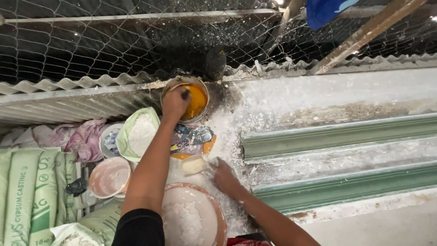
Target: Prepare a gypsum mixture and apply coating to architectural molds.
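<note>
- Head view: the left hand (175, 101) reaches into a round tin of orange liquid (196, 101) by the wire fence, fingers closed around a small dark object.
- The right hand (224, 175) rests on the powder-dusted desk (273, 98), fingers gripping a small white cup (193, 164) beside a large bowl of white powder (191, 216).

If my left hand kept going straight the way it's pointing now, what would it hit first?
The left hand already reaches over the rim of the metal can, pointing into it. Going straight on, it would probably meet the orange liquid first, then the can's far wall; depth is hard to judge.
</note>
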